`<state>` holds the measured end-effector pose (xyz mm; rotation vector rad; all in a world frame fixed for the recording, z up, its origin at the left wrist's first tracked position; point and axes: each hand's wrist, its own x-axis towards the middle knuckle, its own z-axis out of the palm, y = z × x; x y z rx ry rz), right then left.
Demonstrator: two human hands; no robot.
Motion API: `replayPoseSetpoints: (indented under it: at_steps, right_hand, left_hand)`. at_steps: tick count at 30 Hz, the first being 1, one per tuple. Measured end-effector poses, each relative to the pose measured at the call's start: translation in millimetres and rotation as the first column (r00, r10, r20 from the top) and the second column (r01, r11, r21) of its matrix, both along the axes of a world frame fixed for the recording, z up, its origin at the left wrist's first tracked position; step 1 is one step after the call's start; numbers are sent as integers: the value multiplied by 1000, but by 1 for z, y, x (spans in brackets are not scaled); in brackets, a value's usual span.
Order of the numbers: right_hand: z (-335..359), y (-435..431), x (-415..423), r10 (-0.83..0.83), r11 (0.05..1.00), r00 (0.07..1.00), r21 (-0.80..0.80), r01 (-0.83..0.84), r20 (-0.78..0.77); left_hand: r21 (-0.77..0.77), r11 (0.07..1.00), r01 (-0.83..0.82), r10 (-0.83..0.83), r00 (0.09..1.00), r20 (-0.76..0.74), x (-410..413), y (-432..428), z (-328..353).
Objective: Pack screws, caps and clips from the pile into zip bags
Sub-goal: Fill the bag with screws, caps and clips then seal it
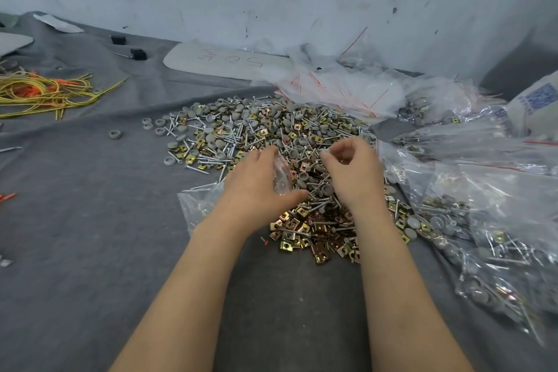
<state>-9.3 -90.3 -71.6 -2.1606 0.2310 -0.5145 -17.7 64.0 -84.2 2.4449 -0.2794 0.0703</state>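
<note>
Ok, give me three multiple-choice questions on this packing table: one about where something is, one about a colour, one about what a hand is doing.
1. Where do the filled bags lie relative to the pile? A: to its left. B: to its right. C: on top of it.
2. What colour are the round caps? A: grey. B: red. C: blue.
3. What is the left hand doing? A: lying flat, empty. B: holding a clear zip bag. C: gripping a screwdriver.

Answers:
1 B, the bags of parts are heaped along the pile's right edge.
2 A, the caps in the pile all look grey.
3 B, its fingers and thumb curl round the bag above the pile.
</note>
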Motion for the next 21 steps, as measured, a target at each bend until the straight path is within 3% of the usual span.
replayPoseSetpoints:
  at_steps: [3,5,7,10,12,16,21]
  right_hand:
    - [3,8,-3,210,963,978,176,-205,-14]
    - [5,14,-4,425,886,903,236,-399,-69]
    - [6,14,-5,485,854,873,246,-458,-58]
    - [3,5,-1,186,980,982,69,-187,31]
    - [-2,-1,0,-18,994,1000,-112,20,20]
    - [-14,-1,6,-106,930,958,-368,1,-265]
    - [-18,3,9,-179,923,969,-370,106,-168]
  left_hand:
    - [0,1000,-7,7,1000,5,1,0,0]
    - [-12,1000,-8,8,1000,11,2,0,0]
    - [-22,1000,-11,11,1000,21,2,0,0]
    - [-26,1000,-16,16,1000,18,1,0,0]
    - [-21,1000,-10,10,1000,12,0,0,-1]
    - [-4,1000,-6,6,1000,1,0,-1,0]
    - [17,1000,-6,6,1000,-4,0,-2,0]
